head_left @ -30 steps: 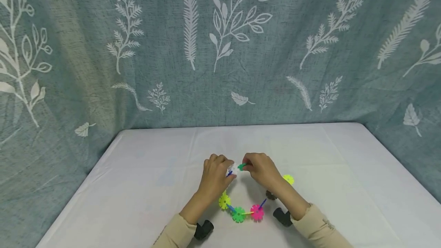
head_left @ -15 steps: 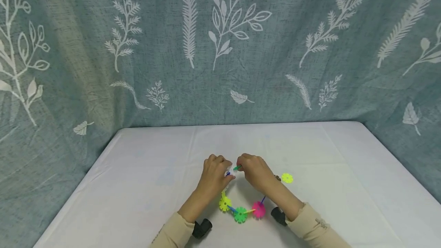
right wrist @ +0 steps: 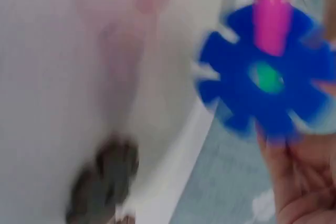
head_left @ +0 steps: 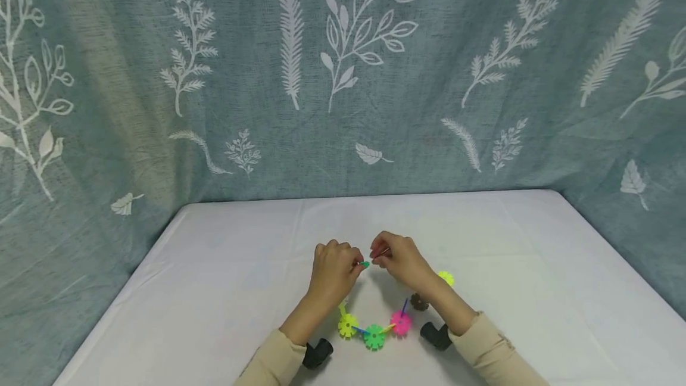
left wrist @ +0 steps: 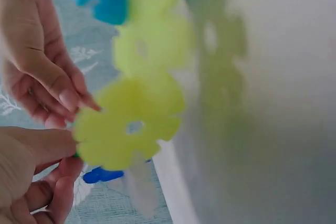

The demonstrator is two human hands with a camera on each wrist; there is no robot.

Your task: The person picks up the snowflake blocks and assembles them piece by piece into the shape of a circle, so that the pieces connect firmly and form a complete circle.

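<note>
In the head view my left hand (head_left: 333,265) pinches a small green disc (head_left: 365,264) at its fingertips. Close by on the right, my right hand (head_left: 399,258) has bent fingers around a thin dark reddish piece, mostly hidden. A chain of notched flower discs runs below: yellow (head_left: 348,326), green (head_left: 374,337) and pink (head_left: 400,323), joined by discs seen edge-on. Yellow discs (left wrist: 131,121) hang beside both hands in the left wrist view. The right wrist view shows a blue disc (right wrist: 236,90) with a pink disc (right wrist: 272,24) slotted into it, blurred.
A brown disc (head_left: 420,302) and a loose-looking yellow disc (head_left: 446,277) lie near the right forearm. The white-covered table (head_left: 241,255) meets a leaf-patterned curtain (head_left: 300,153) behind. Black wrist cameras (head_left: 318,353) hang under both wrists.
The right hand held the green disc against the left hand's piece. Now that disc sits at the left fingertips, and the right fingers have drawn slightly away and up.
</note>
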